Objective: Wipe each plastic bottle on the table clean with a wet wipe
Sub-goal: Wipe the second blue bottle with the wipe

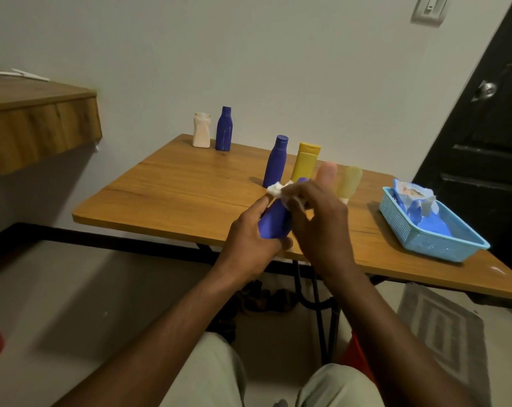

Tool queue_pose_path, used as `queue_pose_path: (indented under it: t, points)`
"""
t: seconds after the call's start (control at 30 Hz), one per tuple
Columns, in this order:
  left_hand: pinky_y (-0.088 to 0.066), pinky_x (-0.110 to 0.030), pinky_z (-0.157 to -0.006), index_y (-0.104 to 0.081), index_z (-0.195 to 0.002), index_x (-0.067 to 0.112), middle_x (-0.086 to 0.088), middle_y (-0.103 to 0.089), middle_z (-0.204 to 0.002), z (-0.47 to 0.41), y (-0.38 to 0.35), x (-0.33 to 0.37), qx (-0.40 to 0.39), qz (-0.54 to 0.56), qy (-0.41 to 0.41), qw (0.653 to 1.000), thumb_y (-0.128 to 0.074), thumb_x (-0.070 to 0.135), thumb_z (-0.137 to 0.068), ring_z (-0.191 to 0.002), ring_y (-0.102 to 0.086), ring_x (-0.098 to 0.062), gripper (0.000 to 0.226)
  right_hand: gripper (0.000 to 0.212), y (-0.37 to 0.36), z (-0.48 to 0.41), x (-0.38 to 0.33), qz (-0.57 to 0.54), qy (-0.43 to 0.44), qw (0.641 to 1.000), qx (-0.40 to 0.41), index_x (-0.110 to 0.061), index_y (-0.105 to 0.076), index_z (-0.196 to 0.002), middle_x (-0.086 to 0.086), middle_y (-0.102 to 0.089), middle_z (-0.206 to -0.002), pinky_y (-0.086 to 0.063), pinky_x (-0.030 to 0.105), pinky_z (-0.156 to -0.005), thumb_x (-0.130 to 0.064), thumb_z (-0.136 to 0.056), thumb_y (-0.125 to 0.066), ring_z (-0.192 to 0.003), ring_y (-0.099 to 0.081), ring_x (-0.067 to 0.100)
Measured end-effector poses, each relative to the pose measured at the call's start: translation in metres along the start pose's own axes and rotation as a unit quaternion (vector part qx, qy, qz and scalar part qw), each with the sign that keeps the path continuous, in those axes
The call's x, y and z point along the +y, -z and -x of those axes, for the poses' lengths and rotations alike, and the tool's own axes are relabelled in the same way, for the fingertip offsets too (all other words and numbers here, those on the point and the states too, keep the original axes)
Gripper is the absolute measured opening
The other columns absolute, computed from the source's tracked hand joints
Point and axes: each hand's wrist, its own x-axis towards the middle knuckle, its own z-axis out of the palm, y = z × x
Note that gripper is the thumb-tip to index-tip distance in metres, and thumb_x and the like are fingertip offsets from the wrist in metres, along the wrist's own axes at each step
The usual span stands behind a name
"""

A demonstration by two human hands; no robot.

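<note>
blue bottle (273, 221) fills left grip (248, 239); right grip (319, 224) pinches wipe (275, 189).

1. A wooden table (175, 186) carried everything
2. At its far corner stood a white bottle (201, 130) beside a far blue bottle (223, 129)
3. Mid-table stood a near blue bottle (275, 161), yellow bottle (306, 161), peach bottle (326, 171) and pale bottle (350, 182)
4. A blue basket (395, 218) sat on the right

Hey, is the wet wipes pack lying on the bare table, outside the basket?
No, the wet wipes pack sits inside the blue basket, propped up at its far end.
</note>
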Motion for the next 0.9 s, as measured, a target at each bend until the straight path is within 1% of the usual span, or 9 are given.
queue_pose_path:
  t: [0.07,0.13,0.2,0.3,0.43,0.57,0.67,0.8,0.9]
  points:
    - [-0.063,-0.048,-0.085,-0.058,-0.139,0.024,0.000,-0.070,-0.117,-0.001,0.003,-0.001,0.013,0.009,0.005,1.000,-0.074,-0.005,-0.086,-0.105,-0.070,-0.017,0.063,0.011,-0.006,0.015,-0.008,-0.012,0.039,0.997,-0.060,-0.008,-0.072,-0.104,0.008,-0.069,-0.104,-0.058,0.039,-0.078,-0.007,-0.096,-0.065,-0.094,-0.065,0.021]
    - [-0.064,-0.044,-0.082,-0.062,-0.132,0.021,-0.001,-0.071,-0.110,0.000,0.003,0.000,0.020,0.014,0.005,1.000,-0.073,-0.006,-0.086,-0.099,-0.071,-0.018,0.054,0.014,-0.007,0.017,-0.005,-0.016,0.042,0.996,-0.073,-0.010,-0.073,-0.107,0.007,-0.069,-0.106,-0.058,0.037,-0.080,-0.008,-0.095,-0.066,-0.096,-0.065,0.020]
    - [-0.061,-0.036,-0.084,-0.059,-0.138,0.023,0.003,-0.068,-0.121,0.001,0.002,0.003,0.016,0.012,0.007,1.000,-0.080,0.001,-0.083,-0.105,-0.068,-0.016,0.063,0.018,-0.004,0.009,0.005,-0.013,0.019,0.999,-0.036,-0.010,-0.072,-0.110,0.007,-0.068,-0.109,-0.058,0.031,-0.081,-0.015,-0.095,-0.064,-0.098,-0.065,0.017]
    - [-0.060,-0.034,-0.092,-0.048,-0.152,0.029,0.010,-0.056,-0.141,0.001,-0.001,0.005,0.017,-0.002,0.002,1.000,-0.087,0.013,-0.081,-0.119,-0.060,-0.012,0.083,0.017,0.002,-0.010,0.026,0.007,-0.040,0.998,0.040,-0.011,-0.070,-0.113,0.005,-0.065,-0.111,-0.055,0.026,-0.076,-0.011,-0.096,-0.067,-0.097,-0.063,0.014]
    - [-0.061,-0.038,-0.091,-0.050,-0.150,0.031,0.011,-0.058,-0.138,0.002,0.000,0.005,0.012,0.016,0.008,1.000,-0.086,0.014,-0.081,-0.117,-0.061,-0.012,0.080,0.030,0.001,-0.009,0.029,0.001,-0.063,0.998,0.025,-0.015,-0.070,-0.120,-0.001,-0.058,-0.111,-0.050,0.016,-0.077,0.001,-0.095,-0.064,-0.097,-0.057,0.008]
    - [-0.064,-0.041,-0.083,-0.056,-0.144,0.026,0.001,-0.070,-0.121,0.000,0.005,0.002,0.010,0.055,0.019,0.998,-0.074,-0.009,-0.083,-0.106,-0.071,-0.020,0.073,0.032,-0.004,0.018,0.004,0.003,0.057,0.995,-0.086,-0.012,-0.075,-0.117,0.008,-0.063,-0.109,-0.056,0.033,-0.079,-0.007,-0.088,-0.063,-0.100,-0.061,0.025]
    - [-0.065,-0.039,-0.078,-0.055,-0.145,0.024,-0.002,-0.072,-0.116,0.001,0.007,0.001,0.001,0.061,0.022,0.998,-0.065,-0.019,-0.083,-0.101,-0.073,-0.021,0.076,0.038,-0.002,0.021,-0.003,0.013,0.055,0.989,-0.140,-0.013,-0.076,-0.116,0.007,-0.064,-0.109,-0.059,0.039,-0.078,0.005,-0.083,-0.074,-0.098,-0.062,0.025]
    - [-0.059,-0.019,-0.073,-0.055,-0.140,0.028,0.010,-0.063,-0.128,0.002,0.005,0.007,-0.011,0.065,0.013,0.998,-0.082,0.001,-0.081,-0.110,-0.065,-0.013,0.070,0.037,0.002,0.004,0.014,-0.029,-0.032,0.999,-0.030,-0.016,-0.075,-0.118,0.002,-0.064,-0.109,-0.058,0.033,-0.079,0.006,-0.090,-0.068,-0.099,-0.063,0.015]
    - [-0.059,-0.020,-0.072,-0.053,-0.133,0.037,0.015,-0.059,-0.125,0.003,0.002,0.010,-0.010,0.062,0.026,0.998,-0.087,0.011,-0.080,-0.108,-0.063,-0.012,0.069,0.034,0.004,-0.006,0.025,-0.043,-0.094,0.994,0.021,-0.018,-0.075,-0.118,-0.002,-0.065,-0.109,-0.058,0.032,-0.080,0.004,-0.093,-0.067,-0.100,-0.062,0.007]
